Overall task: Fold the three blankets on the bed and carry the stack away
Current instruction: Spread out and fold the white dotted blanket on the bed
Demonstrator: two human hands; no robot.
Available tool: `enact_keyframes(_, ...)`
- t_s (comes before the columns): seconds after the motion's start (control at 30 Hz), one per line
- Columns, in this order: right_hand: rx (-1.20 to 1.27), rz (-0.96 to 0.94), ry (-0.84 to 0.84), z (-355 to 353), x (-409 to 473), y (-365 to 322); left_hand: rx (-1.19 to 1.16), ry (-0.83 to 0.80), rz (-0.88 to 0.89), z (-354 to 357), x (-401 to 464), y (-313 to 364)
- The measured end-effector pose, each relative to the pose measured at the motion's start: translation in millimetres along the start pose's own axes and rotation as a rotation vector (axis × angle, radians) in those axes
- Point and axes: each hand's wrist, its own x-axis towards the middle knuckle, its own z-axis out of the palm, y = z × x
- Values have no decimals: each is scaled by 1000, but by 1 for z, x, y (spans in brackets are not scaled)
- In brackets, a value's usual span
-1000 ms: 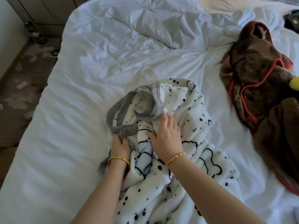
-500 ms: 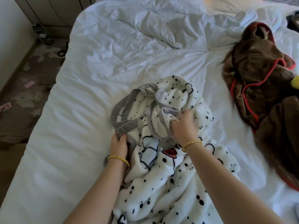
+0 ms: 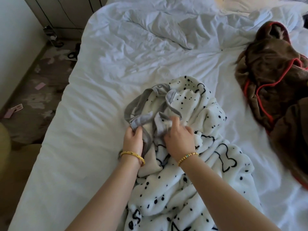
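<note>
On the bed, the spotted blanket lies bunched up in front of you. Your left hand pinches its grey edge; your right hand has a loose grip on a fold just beside it. You look to be hunting for corners, so next spread it flat. The brown blanket is cut off at the right, and I can't make out a third.

Home bedroom, bed with rumpled white duvet, pillow, cluttered floor
</note>
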Motion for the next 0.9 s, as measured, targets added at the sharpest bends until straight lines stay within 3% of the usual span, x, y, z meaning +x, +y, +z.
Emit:
enact_keyframes(0.1,427,187,121,-12,4,-15,-12,44,35,-2,-9,8)
enact_keyframes(0.17,651,172,268,-20,7,-28,-70,110,91,-4,-12,23)
enact_keyframes(0.23,645,52,191,-28,5,-44,-103,146,178,-5,-15,40)
enact_keyframes(0.33,238,-97,6,-20,-5,-53,36,119,281,-3,-21,52)
enact_keyframes(0.37,211,-89,6,-17,-8,-54,88,98,285,-3,-24,51)
enact_keyframes(0.43,416,12,-1,-15,-14,-53,142,50,272,-6,-31,44)
enact_keyframes(0.53,738,157,137,-12,-20,-51,224,15,276,-12,-39,36)
enact_keyframes(0.77,638,-78,159,-11,-28,-59,263,28,221,-17,-40,37)
enact_keyframes(0.9,650,43,426,-23,-15,-47,245,-16,188,-20,-40,40)
